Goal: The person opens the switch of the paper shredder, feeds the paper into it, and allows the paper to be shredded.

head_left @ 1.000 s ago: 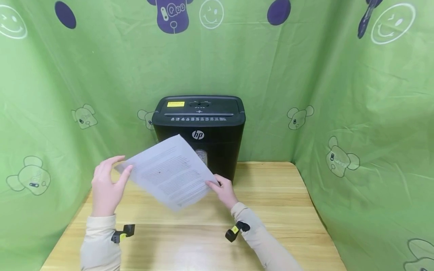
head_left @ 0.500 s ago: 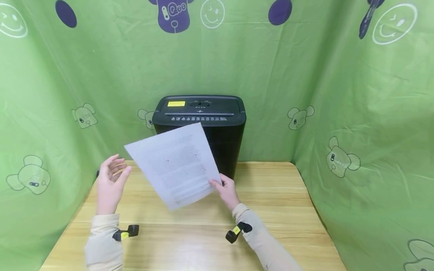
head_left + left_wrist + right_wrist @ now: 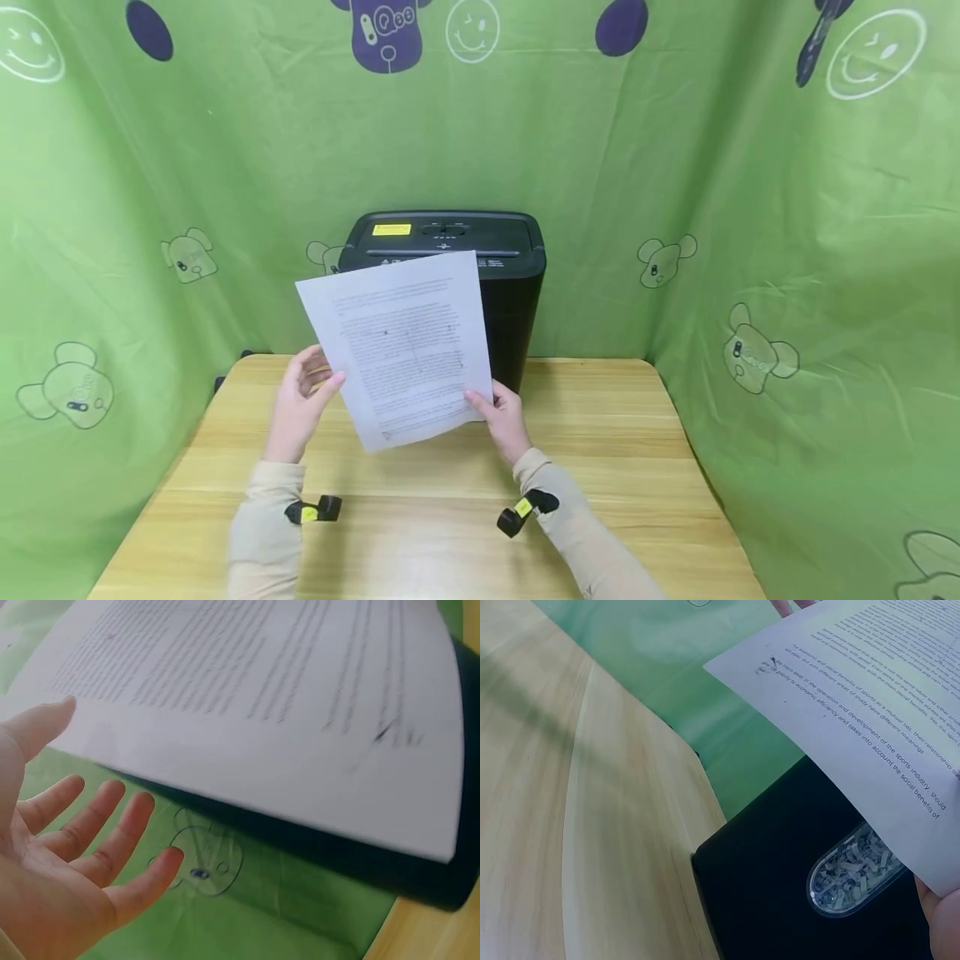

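Observation:
A printed sheet of paper [image 3: 408, 350] hangs tilted in front of the black HP paper shredder [image 3: 517, 308], hiding most of its front. My right hand [image 3: 506, 421] pinches the sheet's lower right edge, thumb on the printed face. At the sheet's left edge is my left hand [image 3: 300, 400], its thumb overlapping the edge in the head view. In the left wrist view the left fingers [image 3: 105, 855] are spread and relaxed below the paper [image 3: 300, 765], not closed on it. Shredded scraps show through the shredder's oval window [image 3: 855, 870] in the right wrist view.
The shredder stands at the back of the wooden table [image 3: 600, 467], near the green patterned curtain [image 3: 585, 150] that encloses the table behind and at both sides. A feed slot and a yellow label [image 3: 392, 229] mark the shredder's top.
The sheet has turned clockwise to stand more upright and its top has risen over the shredder's front. My left hand came off its left corner, then moved right to its edge. My right hand keeps its pinch.

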{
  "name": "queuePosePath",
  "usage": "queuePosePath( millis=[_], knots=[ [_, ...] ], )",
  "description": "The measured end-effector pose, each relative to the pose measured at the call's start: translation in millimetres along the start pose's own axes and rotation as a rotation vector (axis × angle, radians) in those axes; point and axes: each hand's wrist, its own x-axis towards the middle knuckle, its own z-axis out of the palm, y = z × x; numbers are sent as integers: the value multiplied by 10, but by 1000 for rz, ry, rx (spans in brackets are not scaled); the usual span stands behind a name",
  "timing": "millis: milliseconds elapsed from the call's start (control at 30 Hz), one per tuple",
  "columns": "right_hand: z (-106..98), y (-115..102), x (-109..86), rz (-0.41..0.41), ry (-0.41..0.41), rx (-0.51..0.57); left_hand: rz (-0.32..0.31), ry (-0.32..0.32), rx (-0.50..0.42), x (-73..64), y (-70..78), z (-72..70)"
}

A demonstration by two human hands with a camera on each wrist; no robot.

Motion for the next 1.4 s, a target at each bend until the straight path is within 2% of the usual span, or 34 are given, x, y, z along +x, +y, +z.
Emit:
queuePosePath(
  millis=[133,400,633,867,1067,1200,1300,1400],
  knots=[
    [9,-28,10,4,13,31,-8,-18,-24,33,-2,103],
    [25,-109,54,23,55,88,-8,2,-86,87,15,289],
    [-79,-204,133,5,54,92,1,16,-139,159,85,425],
    [-263,-391,251,-58,67,35,30,-3,-147,257,209,516],
    [-411,-622,386,-112,110,8,51,-35,-123,375,291,597],
    [-513,-760,471,-155,124,-90,77,-47,-82,456,360,653],
    [-570,-886,512,-158,114,-150,97,-40,-47,518,421,678],
    [-565,-1104,501,-169,92,-179,118,-13,-10,588,490,665]
  ],
)
